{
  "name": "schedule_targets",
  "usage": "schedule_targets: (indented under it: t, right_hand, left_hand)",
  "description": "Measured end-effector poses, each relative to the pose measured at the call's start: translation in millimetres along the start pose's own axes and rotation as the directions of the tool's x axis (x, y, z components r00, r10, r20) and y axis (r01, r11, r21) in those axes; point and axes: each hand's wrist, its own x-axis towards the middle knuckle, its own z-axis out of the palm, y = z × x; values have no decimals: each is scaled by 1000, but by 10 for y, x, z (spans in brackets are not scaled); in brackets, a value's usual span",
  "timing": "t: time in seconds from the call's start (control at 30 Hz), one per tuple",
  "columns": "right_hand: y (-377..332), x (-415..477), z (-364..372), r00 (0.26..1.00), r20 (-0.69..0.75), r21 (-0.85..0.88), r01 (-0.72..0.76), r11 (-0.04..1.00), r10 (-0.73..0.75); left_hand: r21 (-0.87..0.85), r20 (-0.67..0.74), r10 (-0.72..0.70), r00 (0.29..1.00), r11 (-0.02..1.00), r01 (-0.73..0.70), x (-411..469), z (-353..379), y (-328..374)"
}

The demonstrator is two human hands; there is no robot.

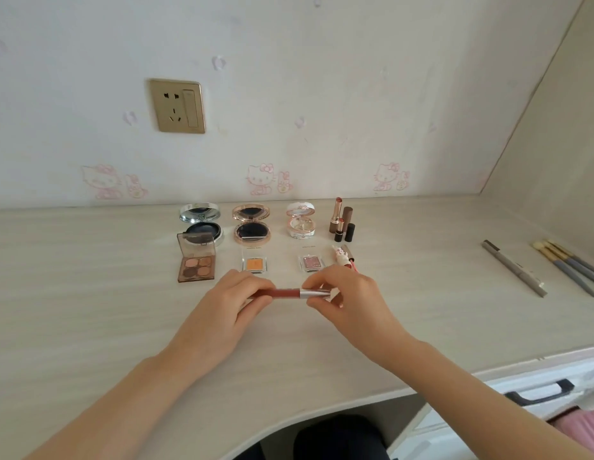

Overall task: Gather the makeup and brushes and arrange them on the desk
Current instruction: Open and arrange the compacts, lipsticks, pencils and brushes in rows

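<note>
A lip gloss tube (289,293) with a reddish body and a silver cap lies level just above the desk (90,293). My left hand (232,302) grips its red end and my right hand (347,293) pinches the silver cap. Behind them stand three open compacts: silver (201,224), rose-gold (252,224) and white (300,220). In front of those lie a brown four-pan eyeshadow palette (196,263), an orange single shadow (254,263) and a pink glitter shadow (310,263). Two open lipsticks (340,220) stand at the row's right end.
A small charm-topped tube (343,258) lies behind my right hand. A grey pencil (513,267) and several brushes (569,265) lie at the right of the desk. A drawer handle (538,393) shows below the desk edge. A wall socket (178,106) is behind.
</note>
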Motion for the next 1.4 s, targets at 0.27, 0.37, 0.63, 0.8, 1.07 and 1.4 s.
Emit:
schedule_targets:
  t: [0.27, 0.37, 0.63, 0.8, 1.07, 1.4]
  right_hand:
    - [-166, 16, 245, 913, 99, 561, -380, 735, 396]
    - [-131, 25, 300, 926, 36, 565, -330, 756, 376]
    - [-98, -23, 286, 932, 8, 669, -273, 691, 361]
    - [-101, -3, 281, 905, 23, 738, -303, 603, 425]
    - [-72, -12, 253, 911, 71, 797, -296, 527, 405]
    - [-34, -16, 281, 928, 33, 671, -296, 680, 371]
  left_hand:
    - [-49, -48, -56, 997, 997, 53, -44, 2, -45]
    - [-45, -32, -82, 996, 996, 80, -42, 12, -62]
    - [-51, -31, -88, 996, 995, 86, -52, 24, -34]
    - [-50, -47, -109, 993, 993, 107, -59, 13, -37]
    - [-24, -56, -113, 992, 993, 112, -61, 14, -40]
    - [-23, -50, -128, 991, 992, 127, -62, 5, -34]
